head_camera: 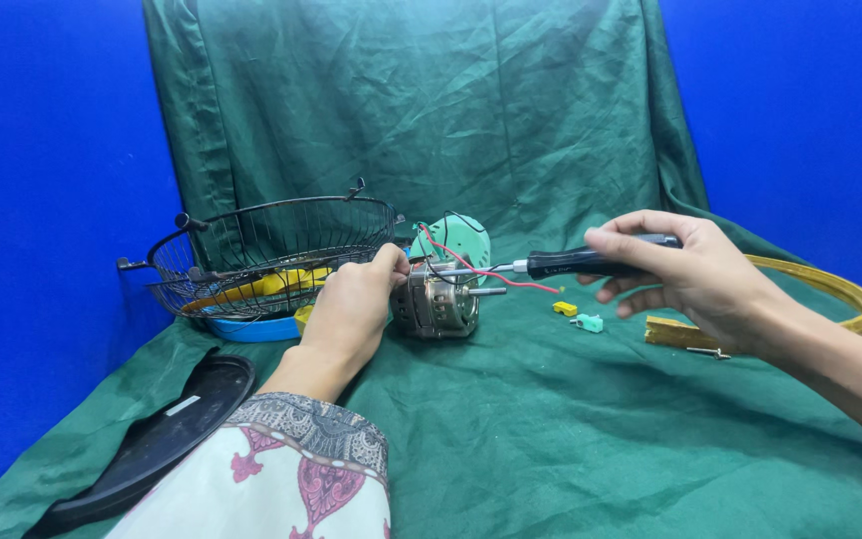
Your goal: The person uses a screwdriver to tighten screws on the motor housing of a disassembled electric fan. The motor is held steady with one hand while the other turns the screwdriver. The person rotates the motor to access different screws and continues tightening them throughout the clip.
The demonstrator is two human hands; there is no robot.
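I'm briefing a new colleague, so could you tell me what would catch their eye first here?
At centre, the left hand steadies a small electric motor while the right hand points a black-handled screwdriver into it. Behind, on the left, sits a black wire fan guard on the green cloth.
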